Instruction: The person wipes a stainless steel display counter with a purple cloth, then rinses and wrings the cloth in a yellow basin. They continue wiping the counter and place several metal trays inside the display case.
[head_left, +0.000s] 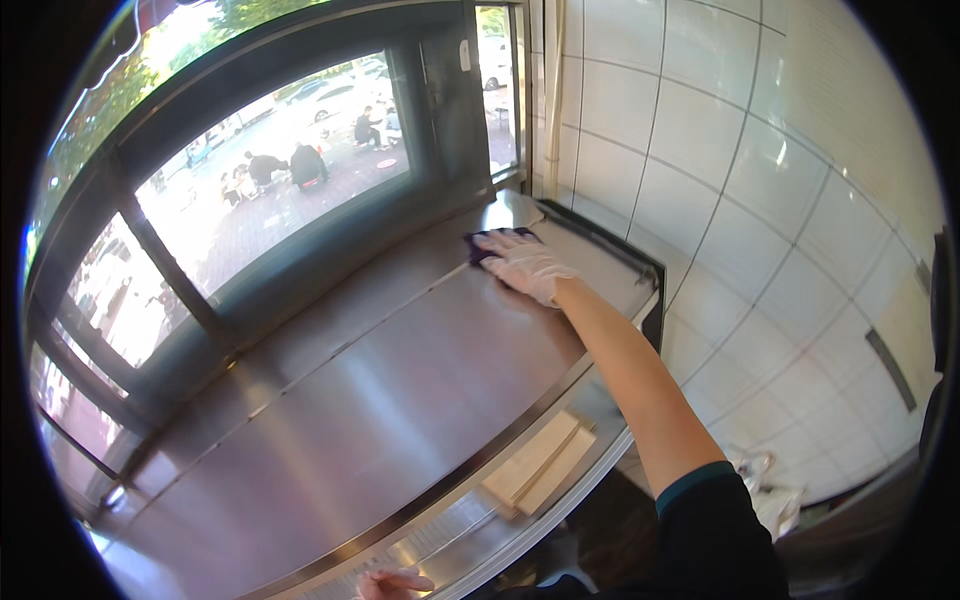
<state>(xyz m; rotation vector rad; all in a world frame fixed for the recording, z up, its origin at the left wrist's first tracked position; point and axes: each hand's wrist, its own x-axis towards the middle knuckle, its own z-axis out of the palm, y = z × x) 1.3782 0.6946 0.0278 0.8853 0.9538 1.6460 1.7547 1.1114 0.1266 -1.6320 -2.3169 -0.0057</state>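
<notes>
My right hand (529, 266), in a clear disposable glove, presses a dark purple cloth (480, 249) flat against a stainless steel counter (390, 397). The cloth lies near the counter's far right corner, across a narrow seam, and the palm and fingers hide much of it. At the bottom edge of the view, part of my left hand (394, 583) shows, also gloved. It is near the counter's front edge with its fingers bent; whether it touches or holds anything cannot be seen.
Below the counter's front edge, pale wooden boards (536, 465) lie on a lower shelf. White wall tiles (690, 150) border the right side. A dark-framed window (277, 142) runs along the back, with people and parked cars outside. White bags (776, 502) sit low at right.
</notes>
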